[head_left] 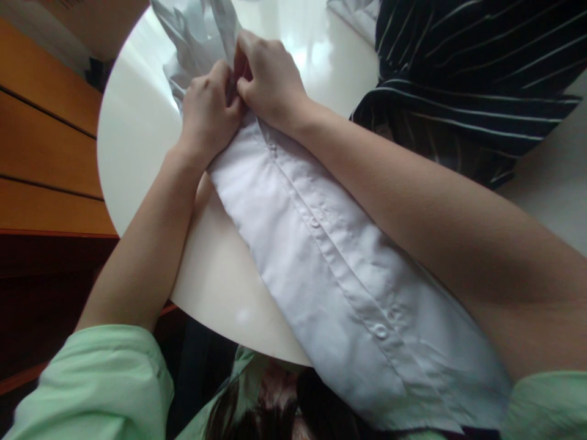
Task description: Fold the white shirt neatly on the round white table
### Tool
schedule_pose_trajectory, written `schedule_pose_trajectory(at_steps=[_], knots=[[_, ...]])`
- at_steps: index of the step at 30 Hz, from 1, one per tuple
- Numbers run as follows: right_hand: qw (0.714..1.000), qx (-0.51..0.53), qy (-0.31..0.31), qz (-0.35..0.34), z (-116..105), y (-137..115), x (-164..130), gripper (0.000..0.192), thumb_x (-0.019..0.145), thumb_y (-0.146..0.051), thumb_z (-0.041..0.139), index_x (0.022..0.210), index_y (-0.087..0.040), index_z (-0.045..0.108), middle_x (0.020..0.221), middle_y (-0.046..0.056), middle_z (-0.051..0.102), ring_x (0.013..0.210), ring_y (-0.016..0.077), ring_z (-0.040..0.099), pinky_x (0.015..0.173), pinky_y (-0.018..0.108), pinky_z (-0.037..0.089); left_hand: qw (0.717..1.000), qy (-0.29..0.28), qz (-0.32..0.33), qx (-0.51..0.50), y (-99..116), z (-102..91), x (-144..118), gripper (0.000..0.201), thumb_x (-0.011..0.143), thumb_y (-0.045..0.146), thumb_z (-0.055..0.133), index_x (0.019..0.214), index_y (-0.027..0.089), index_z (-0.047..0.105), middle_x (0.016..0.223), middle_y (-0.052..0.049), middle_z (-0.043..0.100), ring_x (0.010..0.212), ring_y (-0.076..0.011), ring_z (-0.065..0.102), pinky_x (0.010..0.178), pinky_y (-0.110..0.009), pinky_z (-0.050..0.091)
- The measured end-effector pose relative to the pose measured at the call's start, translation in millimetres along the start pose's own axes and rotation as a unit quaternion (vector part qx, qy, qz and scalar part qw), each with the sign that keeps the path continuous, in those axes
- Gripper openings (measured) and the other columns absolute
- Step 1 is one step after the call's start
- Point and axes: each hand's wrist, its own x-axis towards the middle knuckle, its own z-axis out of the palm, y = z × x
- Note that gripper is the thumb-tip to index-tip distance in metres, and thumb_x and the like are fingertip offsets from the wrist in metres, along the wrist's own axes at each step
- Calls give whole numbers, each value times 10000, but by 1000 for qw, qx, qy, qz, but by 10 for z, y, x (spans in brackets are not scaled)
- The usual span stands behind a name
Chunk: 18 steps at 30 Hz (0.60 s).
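My left hand point(208, 110) is curled into a loose fist, fingers pinched shut on the white shirt point(321, 269) at its button placket. My right hand point(268, 79) meets it from the other side, thumb and fingertips clamped on the same strip of cloth, knuckles up. Both forearms reach forward bare, the green sleeves point(101, 385) pushed back to the elbows. The shirt lies stretched along the round white surface point(132, 140), running from my lap to the far bunched end. I cannot make out what sits between the fingertips; they cover it. A striped dark garment point(468, 79) lies at the right, cut off by the frame edge.
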Motion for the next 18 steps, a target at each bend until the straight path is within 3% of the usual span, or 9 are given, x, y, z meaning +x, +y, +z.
schedule_pose_trajectory(at_steps=[5, 12, 18], knots=[[1000, -6, -13, 6, -10, -20, -20, 326, 814, -31, 379, 1079, -122, 546, 1094, 57, 629, 1079, 224, 571, 913, 363, 438, 1000, 2, 1, -8, -1, -6, -3, 60, 776, 303, 470, 726, 329, 488, 846, -55, 659, 780, -255, 566, 681, -390, 387], [1000, -4, -7, 0, -6, -10, -18, 343, 801, -41, 387, 1090, -119, 556, 1086, 56, 637, 1066, 228, 579, 904, 354, 444, 1000, -12, -5, 7, 3, -10, -4, 103, 794, 286, 453, 850, 270, 538, 921, -100, 662, 877, -289, 596, 721, -407, 385], [1000, -2, 1, 1, 9, -5, -10, 356, 792, -43, 405, 1103, -120, 561, 1082, 55, 643, 1051, 235, 591, 884, 352, 456, 1000, -15, -10, 7, 8, -16, 4, 88, 791, 317, 453, 827, 309, 533, 920, -86, 664, 867, -285, 588, 720, -401, 373]])
